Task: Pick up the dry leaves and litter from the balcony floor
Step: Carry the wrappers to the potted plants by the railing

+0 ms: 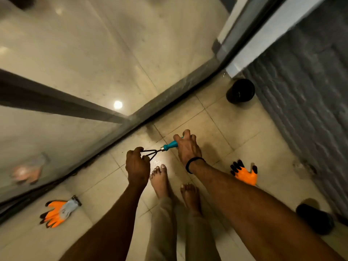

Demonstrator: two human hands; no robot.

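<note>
A small hand rake (163, 148) with a teal handle and black metal prongs is held between both hands above the tiled balcony floor (222, 132). My right hand (186, 147) grips the teal handle. My left hand (137, 164) pinches the black prongs with curled fingers. No dry leaves or litter show plainly on the tiles; only dark specks lie along the door track (116, 142).
An orange and grey work glove (60, 211) lies on the tiles at the lower left, another orange glove (244, 174) at the right. A black pot (241, 92) stands in the corner by the grey textured wall (305, 95). A dark slipper (316, 219) lies lower right. My bare feet (169, 181) stand mid-floor. The glass sliding door (75, 76) fills the left.
</note>
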